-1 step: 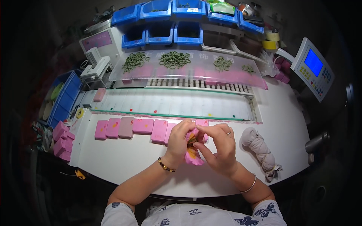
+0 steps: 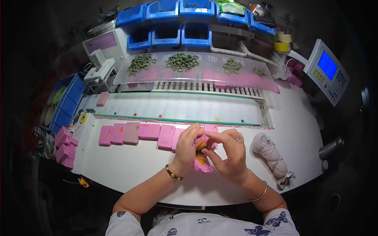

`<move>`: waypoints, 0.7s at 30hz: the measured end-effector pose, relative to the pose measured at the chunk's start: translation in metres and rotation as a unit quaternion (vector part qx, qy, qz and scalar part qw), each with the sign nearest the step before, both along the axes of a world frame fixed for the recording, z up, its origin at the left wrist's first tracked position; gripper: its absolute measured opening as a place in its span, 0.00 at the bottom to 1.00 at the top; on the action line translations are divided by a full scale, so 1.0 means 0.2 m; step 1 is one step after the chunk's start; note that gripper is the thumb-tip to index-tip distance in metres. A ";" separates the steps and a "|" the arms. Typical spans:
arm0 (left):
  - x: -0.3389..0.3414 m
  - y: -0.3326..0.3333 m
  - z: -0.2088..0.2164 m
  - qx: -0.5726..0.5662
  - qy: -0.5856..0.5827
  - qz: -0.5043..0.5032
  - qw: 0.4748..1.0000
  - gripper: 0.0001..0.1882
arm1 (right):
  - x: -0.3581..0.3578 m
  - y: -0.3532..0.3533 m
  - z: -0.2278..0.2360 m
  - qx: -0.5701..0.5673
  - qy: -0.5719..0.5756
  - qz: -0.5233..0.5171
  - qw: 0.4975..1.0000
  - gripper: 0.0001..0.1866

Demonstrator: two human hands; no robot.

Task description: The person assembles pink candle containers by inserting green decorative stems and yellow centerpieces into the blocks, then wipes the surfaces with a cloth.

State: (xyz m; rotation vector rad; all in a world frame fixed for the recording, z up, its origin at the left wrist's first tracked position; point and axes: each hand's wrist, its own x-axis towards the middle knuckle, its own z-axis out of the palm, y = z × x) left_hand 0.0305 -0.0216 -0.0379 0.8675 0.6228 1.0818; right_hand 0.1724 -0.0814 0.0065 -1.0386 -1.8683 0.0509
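Can make out only partly, with the middle hidden, the soft pink, ruffle-edged, orange-centred piece (image 2: pixel 202 165) between both hands, clasped in the curled left hand (image 2: pixel 185 150) and touched by the thumb of the half-curled right hand (image 2: pixel 230 155), too covered to tell if pinching, with pink rectangular blocks (image 2: pixel 166 136) beyond the left.

Centre: left hand (image 2: pixel 184 152), right hand (image 2: pixel 231 158), both gripping soft pink-yellow piece (image 2: pixel 202 166). Left to centre: row of pink blocks (image 2: pixel 149 132). Top: blue bins (image 2: pixel 197 41). Upper centre: green rings (image 2: pixel 182 63), four piles. Right: pale cloth bundle (image 2: pixel 271 155).
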 end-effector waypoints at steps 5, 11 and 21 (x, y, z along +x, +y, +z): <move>0.02 -0.04 0.07 -0.057 -0.038 0.026 0.997 0.09 | 0.00 -0.01 -0.01 -0.033 0.025 0.035 0.999 0.21; 0.02 -0.04 0.13 -0.077 -0.054 0.013 0.995 0.12 | 0.02 0.00 -0.05 -0.176 0.272 0.067 0.944 0.14; -0.01 -0.01 0.13 -0.144 -0.024 0.017 0.989 0.19 | 0.11 0.04 0.03 -0.020 0.191 -0.013 0.981 0.13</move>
